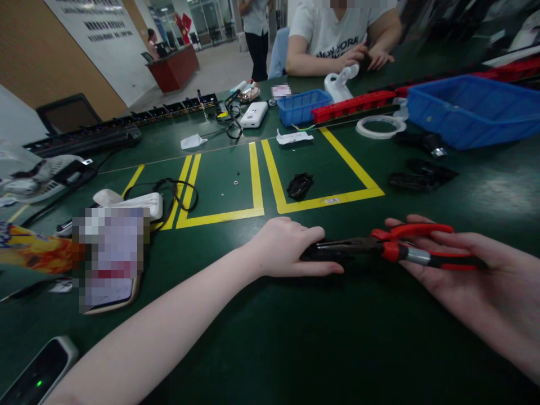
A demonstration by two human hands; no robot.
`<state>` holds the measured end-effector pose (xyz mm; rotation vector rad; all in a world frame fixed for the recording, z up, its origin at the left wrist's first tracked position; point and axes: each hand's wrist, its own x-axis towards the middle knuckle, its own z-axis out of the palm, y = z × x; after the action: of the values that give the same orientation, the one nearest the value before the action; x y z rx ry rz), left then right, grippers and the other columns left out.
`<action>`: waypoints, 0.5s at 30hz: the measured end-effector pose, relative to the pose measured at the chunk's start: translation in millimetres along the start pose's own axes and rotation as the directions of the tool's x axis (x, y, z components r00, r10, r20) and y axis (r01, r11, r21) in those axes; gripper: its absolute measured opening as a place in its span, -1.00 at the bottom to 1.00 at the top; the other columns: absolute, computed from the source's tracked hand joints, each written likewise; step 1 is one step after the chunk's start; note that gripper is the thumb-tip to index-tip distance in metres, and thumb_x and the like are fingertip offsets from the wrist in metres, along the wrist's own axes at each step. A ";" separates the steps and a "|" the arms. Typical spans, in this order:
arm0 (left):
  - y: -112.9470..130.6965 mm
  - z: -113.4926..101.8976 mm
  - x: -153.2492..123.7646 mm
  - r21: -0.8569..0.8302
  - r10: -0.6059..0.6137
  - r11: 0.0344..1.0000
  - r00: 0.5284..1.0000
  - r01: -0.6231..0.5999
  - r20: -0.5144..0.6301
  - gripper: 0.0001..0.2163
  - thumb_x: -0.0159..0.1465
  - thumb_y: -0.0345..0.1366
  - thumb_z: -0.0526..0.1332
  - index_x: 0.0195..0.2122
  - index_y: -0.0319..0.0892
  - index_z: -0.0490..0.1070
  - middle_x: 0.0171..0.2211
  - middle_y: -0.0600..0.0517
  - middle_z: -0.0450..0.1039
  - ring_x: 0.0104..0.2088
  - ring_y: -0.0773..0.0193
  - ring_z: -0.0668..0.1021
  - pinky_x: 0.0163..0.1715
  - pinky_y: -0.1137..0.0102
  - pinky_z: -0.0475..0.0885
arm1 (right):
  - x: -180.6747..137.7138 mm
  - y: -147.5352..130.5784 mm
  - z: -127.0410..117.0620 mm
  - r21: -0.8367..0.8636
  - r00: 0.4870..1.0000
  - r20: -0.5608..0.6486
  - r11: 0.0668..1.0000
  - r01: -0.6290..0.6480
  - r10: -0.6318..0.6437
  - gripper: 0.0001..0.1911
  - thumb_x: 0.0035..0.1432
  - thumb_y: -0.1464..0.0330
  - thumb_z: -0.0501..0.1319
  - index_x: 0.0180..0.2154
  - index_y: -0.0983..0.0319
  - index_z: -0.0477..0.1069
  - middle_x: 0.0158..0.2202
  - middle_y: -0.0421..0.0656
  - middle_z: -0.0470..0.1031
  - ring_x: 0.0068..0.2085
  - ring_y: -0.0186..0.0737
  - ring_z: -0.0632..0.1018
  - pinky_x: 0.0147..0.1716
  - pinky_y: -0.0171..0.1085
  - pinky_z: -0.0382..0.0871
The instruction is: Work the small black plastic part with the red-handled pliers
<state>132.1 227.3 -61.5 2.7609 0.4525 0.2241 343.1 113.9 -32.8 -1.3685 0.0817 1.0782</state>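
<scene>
My left hand [287,247] lies curled over a small black part [324,251] on the green table [295,337], with its fingers closed round it. My right hand [459,270] grips the red handles of a pair of long-nose pliers [396,246]. The dark jaws of the pliers point left and meet the black part under my left fingers. Another black part [299,185] lies inside a yellow-taped square just beyond my hands.
Blue bins [468,107] [301,106], a red rail [354,104] and a white tape ring [379,126] stand at the back right. Black parts [422,174] lie at right. A phone [113,259], cables and a white charger [143,202] are at left. Another person sits across the table.
</scene>
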 end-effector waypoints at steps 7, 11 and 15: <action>-0.6 -0.1 0.0 -0.029 0.012 1.000 1.000 -0.012 -0.002 -0.54 0.34 0.18 0.06 -0.34 -0.17 0.36 -0.53 0.11 0.41 -0.55 0.34 0.42 -0.49 0.44 0.20 | -1.5 -0.4 0.4 -0.020 1.000 0.006 1.000 0.001 -0.001 -0.61 0.05 0.60 0.02 -0.17 0.30 0.53 -0.23 0.03 0.64 -0.42 -0.14 0.67 -0.45 -0.28 0.62; -0.4 0.1 0.0 -0.032 0.014 0.999 1.000 -0.014 -0.008 -0.54 0.34 0.17 0.07 -0.35 -0.17 0.36 -0.53 0.11 0.40 -0.55 0.34 0.42 -0.49 0.45 0.20 | -3.2 0.0 0.9 -0.026 1.000 -0.010 1.000 0.000 0.000 -0.61 0.07 0.60 0.02 -0.16 0.31 0.53 -0.24 0.03 0.64 -0.45 -0.16 0.66 -0.45 -0.29 0.62; -0.8 1.2 0.1 -0.021 0.019 1.000 1.000 -0.020 -0.017 -0.54 0.34 0.17 0.07 -0.35 -0.17 0.36 -0.53 0.11 0.40 -0.55 0.34 0.42 -0.49 0.45 0.19 | -3.6 0.1 3.2 -0.031 1.000 -0.009 1.000 0.000 0.000 -0.61 0.06 0.60 0.02 -0.18 0.30 0.54 -0.26 0.03 0.64 -0.45 -0.17 0.66 -0.44 -0.31 0.61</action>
<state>132.1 227.7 -62.8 2.7461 0.4253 0.2561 339.4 114.4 -29.9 -1.4012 0.0718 1.0775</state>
